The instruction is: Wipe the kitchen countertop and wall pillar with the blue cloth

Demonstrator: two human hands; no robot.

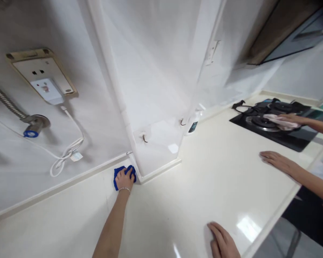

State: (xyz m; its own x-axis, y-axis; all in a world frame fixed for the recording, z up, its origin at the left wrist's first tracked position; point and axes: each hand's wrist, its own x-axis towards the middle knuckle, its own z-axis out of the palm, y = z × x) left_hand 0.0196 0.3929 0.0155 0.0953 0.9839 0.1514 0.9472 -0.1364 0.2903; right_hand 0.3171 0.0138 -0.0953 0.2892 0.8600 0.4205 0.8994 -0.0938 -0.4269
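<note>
My left hand (123, 178) reaches far across the cream countertop (177, 200) and presses a blue cloth (117, 173) into the corner where the white wall column (156, 107) meets the counter. Its fingers are curled over the cloth, and a thin bracelet sits on the wrist. My right hand (223, 240) lies flat on the countertop near the front edge, fingers stretched out, holding nothing.
Another person's hand (277, 160) rests flat on the counter at the right; their other hand holds a pink cloth (281, 122) on the black gas hob (274, 123). A spray bottle (193, 123) stands by the column. A wall socket (43, 77) with a white cable and a metal hose (8, 104) are at left.
</note>
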